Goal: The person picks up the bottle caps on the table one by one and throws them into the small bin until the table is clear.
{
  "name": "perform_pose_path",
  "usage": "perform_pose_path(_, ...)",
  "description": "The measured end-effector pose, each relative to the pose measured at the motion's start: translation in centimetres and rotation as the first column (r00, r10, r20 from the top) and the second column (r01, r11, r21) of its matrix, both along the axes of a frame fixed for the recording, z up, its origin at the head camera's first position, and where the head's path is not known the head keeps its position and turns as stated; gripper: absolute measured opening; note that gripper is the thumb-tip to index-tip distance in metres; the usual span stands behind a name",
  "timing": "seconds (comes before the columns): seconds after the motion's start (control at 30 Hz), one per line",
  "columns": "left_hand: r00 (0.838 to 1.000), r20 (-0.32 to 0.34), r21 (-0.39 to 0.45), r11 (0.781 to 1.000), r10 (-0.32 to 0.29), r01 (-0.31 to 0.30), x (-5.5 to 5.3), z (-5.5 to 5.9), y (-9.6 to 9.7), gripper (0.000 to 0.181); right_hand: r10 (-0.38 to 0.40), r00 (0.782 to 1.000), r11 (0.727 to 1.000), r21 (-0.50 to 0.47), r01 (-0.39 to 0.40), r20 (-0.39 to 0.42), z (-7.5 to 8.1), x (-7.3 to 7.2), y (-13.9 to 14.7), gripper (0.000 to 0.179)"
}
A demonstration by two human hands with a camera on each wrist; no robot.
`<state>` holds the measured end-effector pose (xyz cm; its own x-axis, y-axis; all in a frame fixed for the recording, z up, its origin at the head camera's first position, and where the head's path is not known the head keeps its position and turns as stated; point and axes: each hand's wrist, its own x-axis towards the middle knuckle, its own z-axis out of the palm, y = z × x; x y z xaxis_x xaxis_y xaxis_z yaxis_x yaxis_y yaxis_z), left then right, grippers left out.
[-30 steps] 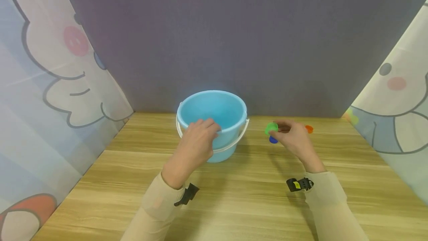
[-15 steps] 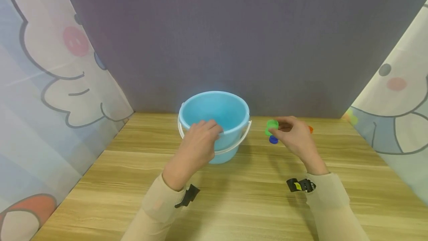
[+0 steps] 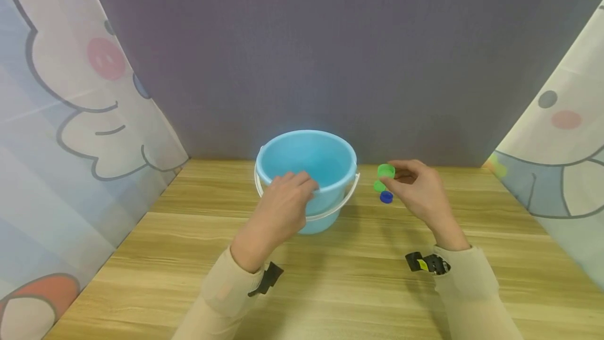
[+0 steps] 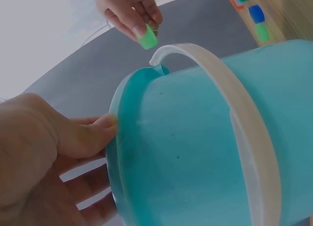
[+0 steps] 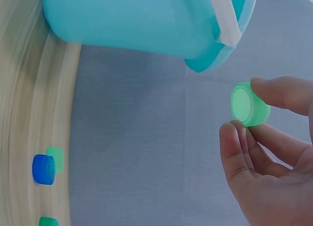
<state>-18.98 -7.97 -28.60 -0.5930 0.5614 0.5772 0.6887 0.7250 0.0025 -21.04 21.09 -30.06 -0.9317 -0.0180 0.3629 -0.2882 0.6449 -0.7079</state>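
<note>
My left hand (image 3: 282,206) grips the near rim of a light blue plastic bucket (image 3: 330,199). In the left wrist view the thumb (image 4: 95,135) lies on the rim's outside, with the fingers over the inner side. Right of the bucket, my right hand (image 3: 423,193) pinches a bright green bottle cap (image 3: 386,171) between thumb and fingertips, above the table. Below it, a second green cap (image 3: 379,186) and a blue cap (image 3: 386,197) lie close together. A darker green cap (image 5: 48,221) and something orange (image 4: 234,0) appear in the wrist views; the right hand hides them from the head view.
The bucket's white handle (image 3: 349,193) hangs down its front. It stands on a wood-grain table (image 3: 189,256) near a dark grey back panel (image 3: 302,56). Cartoon-printed cloths (image 3: 42,172) flank both sides.
My right hand has lifted the green cap slightly, uncovering the second green cap and covering the orange thing. The bucket, with my left hand on it, has shifted a little to the right.
</note>
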Motion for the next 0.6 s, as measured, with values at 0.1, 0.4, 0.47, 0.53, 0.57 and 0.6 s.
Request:
perform_pose_path(0.1, 1.0, -0.008, -0.005, 1.0, -0.005, 0.004, 0.06, -0.01, 0.06, 0.021, -0.001, 1.0, 1.0, -0.002, 0.001, -0.011, 0.17, 0.17, -0.1, 0.052)
perform_pose_path(0.4, 1.0, -0.008, -0.003, 1.0, -0.017, 0.017, 0.37, 0.01, 0.46, 0.019, 0.009, 0.998, 1.0, -0.011, -0.009, -0.058, 0.62, 0.69, -0.19, 0.05)
perform_pose_path(0.47, 1.0, -0.009, -0.006, 1.0, -0.017, 0.017, 0.39, -0.04, 0.49, 0.019, 0.01, 0.997, 1.0, -0.013, -0.011, -0.07, 0.64, 0.73, -0.24, 0.049)
perform_pose_path(0.53, 1.0, -0.004, -0.006, 1.0, -0.017, 0.017, 0.42, -0.06, 0.52, 0.019, 0.013, 0.997, 1.0, -0.015, -0.014, -0.078, 0.66, 0.76, -0.3, 0.048)
perform_pose_path(0.57, 1.0, -0.002, -0.007, 1.0, -0.016, 0.016, 0.43, -0.09, 0.53, 0.019, 0.014, 0.997, 1.0, -0.015, -0.015, -0.082, 0.67, 0.77, -0.32, 0.048)
perform_pose_path(0.6, 1.0, 0.001, -0.008, 1.0, -0.017, 0.017, 0.44, -0.11, 0.53, 0.019, 0.016, 0.996, 1.0, -0.016, -0.017, -0.085, 0.69, 0.8, -0.35, 0.048)
